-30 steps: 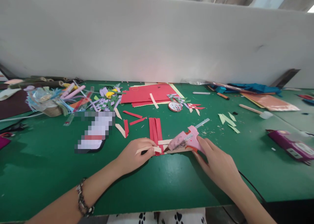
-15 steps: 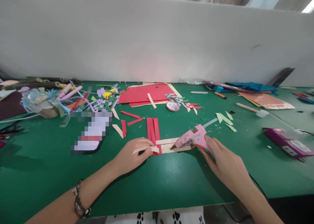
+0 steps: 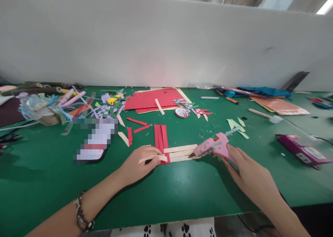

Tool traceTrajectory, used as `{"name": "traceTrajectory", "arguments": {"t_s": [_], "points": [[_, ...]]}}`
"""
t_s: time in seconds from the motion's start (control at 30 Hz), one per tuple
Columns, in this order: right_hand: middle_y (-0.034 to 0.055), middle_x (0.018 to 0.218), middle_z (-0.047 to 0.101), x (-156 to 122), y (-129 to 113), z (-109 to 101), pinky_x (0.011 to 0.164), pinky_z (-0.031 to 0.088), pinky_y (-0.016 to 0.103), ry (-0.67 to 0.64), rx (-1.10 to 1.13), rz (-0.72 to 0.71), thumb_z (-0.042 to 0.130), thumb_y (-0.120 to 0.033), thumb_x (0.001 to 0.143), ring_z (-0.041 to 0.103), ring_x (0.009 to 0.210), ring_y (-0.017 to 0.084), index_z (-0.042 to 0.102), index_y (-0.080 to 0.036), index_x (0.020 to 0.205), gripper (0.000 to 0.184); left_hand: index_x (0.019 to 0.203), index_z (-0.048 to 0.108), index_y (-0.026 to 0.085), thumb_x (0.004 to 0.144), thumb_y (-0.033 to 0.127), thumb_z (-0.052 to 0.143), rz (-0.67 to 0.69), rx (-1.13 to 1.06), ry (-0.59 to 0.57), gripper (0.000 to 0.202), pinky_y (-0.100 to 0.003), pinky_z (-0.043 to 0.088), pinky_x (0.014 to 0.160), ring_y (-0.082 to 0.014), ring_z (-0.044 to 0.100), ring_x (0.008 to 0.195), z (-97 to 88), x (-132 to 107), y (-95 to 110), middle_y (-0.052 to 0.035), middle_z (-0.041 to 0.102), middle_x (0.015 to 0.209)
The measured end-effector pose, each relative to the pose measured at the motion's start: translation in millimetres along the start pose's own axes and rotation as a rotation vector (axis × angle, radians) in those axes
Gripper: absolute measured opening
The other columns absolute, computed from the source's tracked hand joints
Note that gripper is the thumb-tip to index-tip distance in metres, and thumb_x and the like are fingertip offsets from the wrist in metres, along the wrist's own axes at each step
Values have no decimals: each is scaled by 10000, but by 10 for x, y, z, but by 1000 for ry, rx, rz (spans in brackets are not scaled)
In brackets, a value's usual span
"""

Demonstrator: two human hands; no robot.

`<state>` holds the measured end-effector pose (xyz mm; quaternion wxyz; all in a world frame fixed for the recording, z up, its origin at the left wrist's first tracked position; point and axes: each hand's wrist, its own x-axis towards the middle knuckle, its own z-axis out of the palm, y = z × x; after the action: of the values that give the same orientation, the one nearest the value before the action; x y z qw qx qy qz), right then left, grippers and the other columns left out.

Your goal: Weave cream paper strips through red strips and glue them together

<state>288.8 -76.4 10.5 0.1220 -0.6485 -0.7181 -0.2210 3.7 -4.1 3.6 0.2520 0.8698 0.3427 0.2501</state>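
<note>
At the near end of the red paper strips (image 3: 161,136), the left hand (image 3: 140,162) pinches a cream strip (image 3: 163,158); right of them, the right hand (image 3: 251,173) grips a hot-glue gun (image 3: 220,145) whose nozzle (image 3: 191,155), if dragged, could skew the crosspieces (image 3: 180,148).

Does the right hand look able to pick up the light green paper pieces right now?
Probably not: the right hand is holding the pink glue gun, which likely needs setting down first. The paper pieces lie just beyond it.
</note>
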Motion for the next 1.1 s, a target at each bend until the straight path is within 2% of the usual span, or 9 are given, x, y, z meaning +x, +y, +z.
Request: {"name": "traceTrajectory", "arguments": {"t_s": [0.47, 0.7, 0.83, 0.93, 1.1], "points": [[66, 832, 606, -19, 85, -40, 342, 278, 214, -47, -16, 53, 133, -432, 883, 543, 536, 142, 511, -204, 911, 442, 575, 570, 191, 829, 228, 315, 5, -4, -16, 362, -270, 438, 809, -145, 610, 777, 9, -2, -14, 3, 680, 790], [36, 733, 603, 79, -72, -10, 334, 274, 205, -1, -12, -51, 147, -394, 898, 567, 537, 139, 494, -198, 917, 399, 587, 578, 192, 829, 233, 324, 21, 7, -11, 353, -269, 437, 801, -145, 614, 769, -1, -6, -3, 2, 684, 776], [51, 802, 621, 143, -152, -5, 351, 297, 204, -11, 14, -88, 158, -359, 902, 586, 586, 138, 490, -197, 972, 376, 594, 584, 194, 836, 235, 317, 36, 21, -3, 363, -264, 446, 774, -147, 613, 767, -9, 2, 12, -4, 687, 781], [60, 824, 623, 171, -152, -44, 356, 308, 209, 1, 19, -65, 174, -377, 891, 583, 583, 145, 494, -196, 977, 378, 600, 585, 192, 834, 234, 317, 39, 18, 7, 358, -267, 443, 779, -149, 614, 774, -11, -1, 19, -7, 687, 785], [75, 882, 621, 172, -68, -151, 352, 327, 227, 13, -3, 45, 280, -508, 827, 558, 519, 152, 505, -195, 941, 402, 607, 578, 190, 828, 228, 328, 29, 3, 2, 336, -278, 436, 784, -149, 614, 767, -7, -8, 7, -5, 683, 776]]}}
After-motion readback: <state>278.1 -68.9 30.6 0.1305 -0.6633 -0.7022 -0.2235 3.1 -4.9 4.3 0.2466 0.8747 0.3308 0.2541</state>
